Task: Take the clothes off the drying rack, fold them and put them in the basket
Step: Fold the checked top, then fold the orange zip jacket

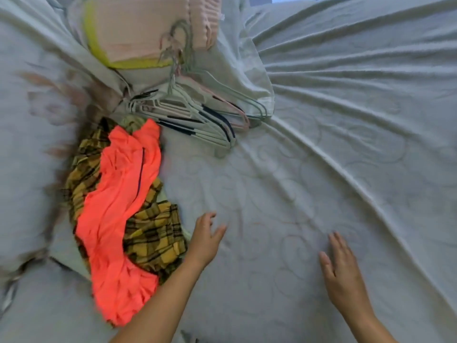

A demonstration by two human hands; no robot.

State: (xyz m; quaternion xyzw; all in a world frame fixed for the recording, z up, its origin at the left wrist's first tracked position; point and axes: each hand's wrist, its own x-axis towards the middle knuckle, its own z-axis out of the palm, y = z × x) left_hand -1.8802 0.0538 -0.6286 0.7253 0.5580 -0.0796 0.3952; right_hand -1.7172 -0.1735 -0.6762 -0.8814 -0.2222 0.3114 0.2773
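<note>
Across the pale bedsheet, creased in long folds that fan out from the upper middle, 2 bare forearms reach in from the bottom edge. The left hand is at the end of a forearm angled up and to the right, palm down, fingers loosely spread and slightly bent, holding nothing. It lies just beside the right edge of the clothes; whether it touches the sheet cannot be told. The right hand is well apart from it on the right, palm down with straight fingers pointing up and a little left, low over or on the sheet, also holding nothing.

Left of the left forearm lies a heap of 2 unfolded clothes: a bright orange garment, stretched in a long crumpled band, on top of a yellow and black plaid garment that shows on both sides of it. Above the heap a bundle of thin hangers, pale with dark grip strips, rests on the sheet. Farther up sits a pink folded cloth with a yellow-green edge. The left part of the view is blurred.
</note>
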